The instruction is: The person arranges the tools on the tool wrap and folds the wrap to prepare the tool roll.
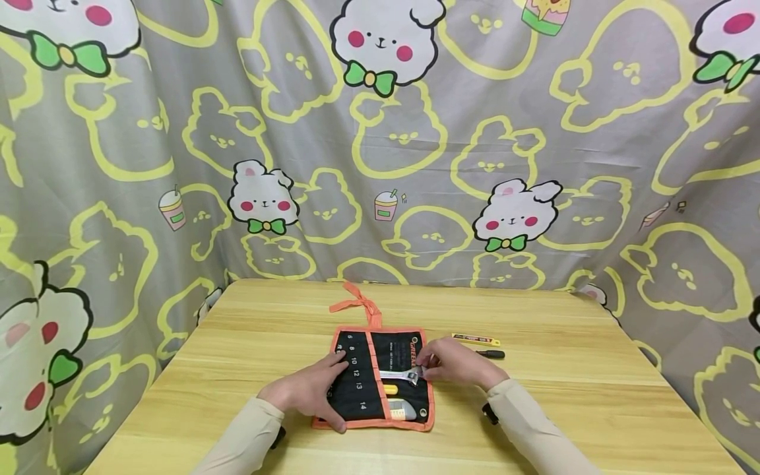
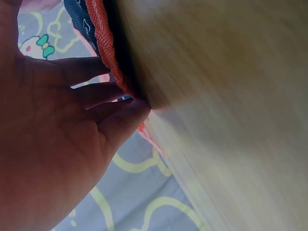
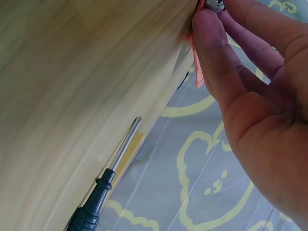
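Observation:
A black tool pouch [image 1: 356,376] with orange edging lies unfolded on the table, its left pockets marked with numbers. My left hand [image 1: 311,382] rests on its left side with the fingers spread; in the left wrist view that hand [image 2: 62,130] is at the orange edging [image 2: 103,43]. An adjustable wrench [image 1: 400,376] lies crosswise, its handle end in the pocket behind the orange strip. My right hand [image 1: 454,363] pinches the wrench's head between thumb and fingers. The right wrist view shows the right hand [image 3: 255,96] with a bit of metal [image 3: 214,6] at the fingertips.
Below the wrench, a yellow handle [image 1: 390,389] and a grey-and-yellow tool [image 1: 402,410] stick out of the pockets. Right of the pouch lie a black-handled screwdriver [image 3: 91,207] and a flat yellow-black pack [image 1: 475,339]. Orange ties [image 1: 359,302] trail behind the pouch. A patterned curtain [image 1: 380,165] surrounds the table.

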A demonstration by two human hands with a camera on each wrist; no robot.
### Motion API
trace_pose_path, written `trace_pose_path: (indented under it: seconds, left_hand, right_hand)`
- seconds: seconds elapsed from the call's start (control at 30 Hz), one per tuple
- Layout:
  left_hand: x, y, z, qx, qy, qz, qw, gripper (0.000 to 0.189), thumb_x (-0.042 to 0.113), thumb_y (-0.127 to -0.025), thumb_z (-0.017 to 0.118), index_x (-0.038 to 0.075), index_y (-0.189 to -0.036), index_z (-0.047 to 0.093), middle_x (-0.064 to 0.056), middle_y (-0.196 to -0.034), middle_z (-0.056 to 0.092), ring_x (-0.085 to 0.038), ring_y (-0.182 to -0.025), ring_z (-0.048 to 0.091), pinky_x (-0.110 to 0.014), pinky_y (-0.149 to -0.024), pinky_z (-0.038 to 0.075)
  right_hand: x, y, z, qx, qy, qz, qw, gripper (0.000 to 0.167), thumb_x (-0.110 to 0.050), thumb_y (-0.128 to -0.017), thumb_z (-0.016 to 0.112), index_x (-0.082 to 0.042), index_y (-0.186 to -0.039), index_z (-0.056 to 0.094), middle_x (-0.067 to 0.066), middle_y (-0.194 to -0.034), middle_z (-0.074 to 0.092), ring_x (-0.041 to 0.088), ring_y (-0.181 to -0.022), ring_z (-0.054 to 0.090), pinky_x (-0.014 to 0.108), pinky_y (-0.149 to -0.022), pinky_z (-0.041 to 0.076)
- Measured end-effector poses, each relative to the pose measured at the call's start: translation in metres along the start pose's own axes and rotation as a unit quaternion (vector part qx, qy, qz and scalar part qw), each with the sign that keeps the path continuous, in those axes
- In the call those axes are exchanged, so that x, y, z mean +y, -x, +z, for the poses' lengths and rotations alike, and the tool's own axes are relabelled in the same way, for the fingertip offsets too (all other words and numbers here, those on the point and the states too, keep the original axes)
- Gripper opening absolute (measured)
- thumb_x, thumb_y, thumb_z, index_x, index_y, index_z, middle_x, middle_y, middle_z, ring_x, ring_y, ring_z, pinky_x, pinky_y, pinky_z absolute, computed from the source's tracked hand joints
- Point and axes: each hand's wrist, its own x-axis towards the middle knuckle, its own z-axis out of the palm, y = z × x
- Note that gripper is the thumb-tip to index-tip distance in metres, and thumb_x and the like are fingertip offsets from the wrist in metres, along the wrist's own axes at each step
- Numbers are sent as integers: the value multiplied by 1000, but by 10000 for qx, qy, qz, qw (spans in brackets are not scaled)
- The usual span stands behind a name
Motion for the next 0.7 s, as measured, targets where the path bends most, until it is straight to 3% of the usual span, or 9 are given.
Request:
trace_pose_path:
  seconds: [0.7]
  left_hand:
    - [0,0,0,16,-40,5,10000,116,49,-66,95,0,-155,40,-16,-169,23,-38,-155,24,-56,-121,31]
  right_hand:
    - [-4,-11,5,94,257,-190,9994,14,-2,-89,77,-6,-103,77,3,-96,76,1,-78,63,22,-70,55]
